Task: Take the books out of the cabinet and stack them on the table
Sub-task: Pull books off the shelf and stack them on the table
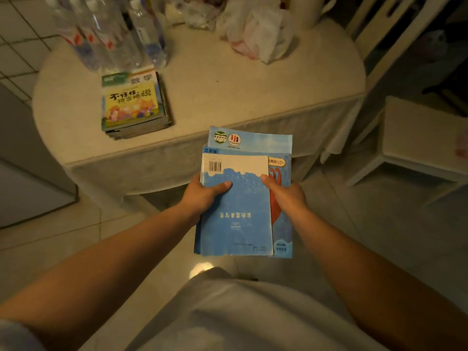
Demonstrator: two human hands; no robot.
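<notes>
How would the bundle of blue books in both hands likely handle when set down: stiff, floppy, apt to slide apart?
The blue books look like thin paperbacks, so probably bendy. They already sit offset, so they may slide apart. Left hand and right hand grip opposite edges, which likely steadies them.

Blue books (238, 214), cream table (228, 92)

1. The table (228, 97) has a wide bare stretch from its centre out to 3 o'clock, open right up to the near edge
2. A stack of books (134, 105) fills the 9 o'clock side near the front edge
3. Plastic bottles (114, 34) stand just behind that stack at 11 o'clock, closing the left rear
4. Crumpled plastic bags (255, 29) sit at 1 o'clock (a pale jug rises behind them)
5. A chair (385, 46) flanks the right edge at 2 o'clock; a stool (417, 138) stands at 4 o'clock
</notes>
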